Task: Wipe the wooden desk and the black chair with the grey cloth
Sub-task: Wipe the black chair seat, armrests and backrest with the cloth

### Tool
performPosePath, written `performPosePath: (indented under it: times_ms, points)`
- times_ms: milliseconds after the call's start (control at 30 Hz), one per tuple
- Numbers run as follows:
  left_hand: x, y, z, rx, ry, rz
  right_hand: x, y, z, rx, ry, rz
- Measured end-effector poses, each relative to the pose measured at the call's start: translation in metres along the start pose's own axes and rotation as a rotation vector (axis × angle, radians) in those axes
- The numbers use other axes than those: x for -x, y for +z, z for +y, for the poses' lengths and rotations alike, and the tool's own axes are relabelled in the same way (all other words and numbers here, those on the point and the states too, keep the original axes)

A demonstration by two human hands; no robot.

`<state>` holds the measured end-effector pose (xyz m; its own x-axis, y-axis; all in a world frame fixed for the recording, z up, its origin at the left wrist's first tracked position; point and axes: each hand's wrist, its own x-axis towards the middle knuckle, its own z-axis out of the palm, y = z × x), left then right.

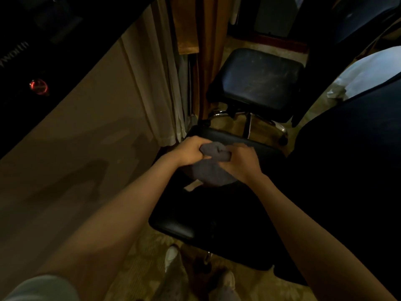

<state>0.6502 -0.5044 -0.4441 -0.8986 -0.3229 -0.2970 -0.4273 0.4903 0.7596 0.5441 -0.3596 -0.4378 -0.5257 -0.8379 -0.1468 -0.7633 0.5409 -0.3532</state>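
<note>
Both hands meet over the front part of the chair (184, 222) seat, and the cloth (212, 172) is bunched between them. The left hand (191, 152) has its fingers curled round the upper left of the cloth, thumb pressed into the fabric. The right hand (240, 164) grips the cloth's right side with its fingers folded in. A rolled fold of grey stands up between the two fists, and the rest of the cloth hangs in a rounded lump below them, over the seat. Whether that lump touches the seat I cannot tell, as the seat is very dark there.

The chair has a glossy black seat. Its near left corner catches some light, and its far edge shows just beyond the hands. The desk (76, 148) runs along the chair's left, with a pale brown top that has dull patches. At the desk's far end, well away from the chair, sits a dark device with a small red light (39, 86). Curtains (156, 83) hang beyond the chair, next to the desk's end. A second chair (260, 83) stands farther off, beyond the first, on a chrome base. Below the chair's near edge, two pale shoes (171, 255) rest on patterned carpet (249, 279).
</note>
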Motion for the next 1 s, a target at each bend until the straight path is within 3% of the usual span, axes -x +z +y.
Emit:
performPosePath:
  times_ms: [67, 167, 400, 500, 633, 733, 833, 900, 933, 1000]
  points:
    - [-0.008, 0.003, -0.014, -0.154, 0.061, 0.071, -0.005, 0.019, 0.003, 0.094, -0.064, 0.185]
    - [-0.010, 0.019, -0.042, -0.214, 0.125, 0.079, -0.013, 0.059, 0.014, 0.057, -0.134, 0.248]
    - [-0.022, 0.089, -0.131, -0.224, 0.007, -0.001, -0.030, 0.175, 0.051, -0.213, -0.092, -0.181]
    - [-0.031, 0.105, -0.155, -0.155, 0.039, 0.088, -0.040, 0.206, 0.059, -0.491, -0.087, -0.280]
    - [-0.039, 0.120, -0.175, -0.227, 0.040, 0.186, -0.049, 0.234, 0.060, -0.592, -0.144, -0.435]
    - [-0.029, 0.125, -0.193, -0.111, -0.025, 0.254, -0.054, 0.257, 0.061, -0.381, -0.230, -0.324]
    - [-0.005, 0.127, -0.216, 0.151, -0.059, 0.437, -0.059, 0.271, 0.066, -0.124, -0.325, -0.129]
    - [0.017, 0.132, -0.232, 0.063, -0.197, 0.611, -0.057, 0.273, 0.067, -0.122, -0.312, -0.042]
    - [0.030, 0.136, -0.237, -0.013, -0.327, 0.618, -0.056, 0.274, 0.066, -0.125, -0.283, 0.004]
    - [0.061, 0.152, -0.240, -0.037, -0.590, 0.432, -0.057, 0.276, 0.060, -0.123, -0.176, 0.087]
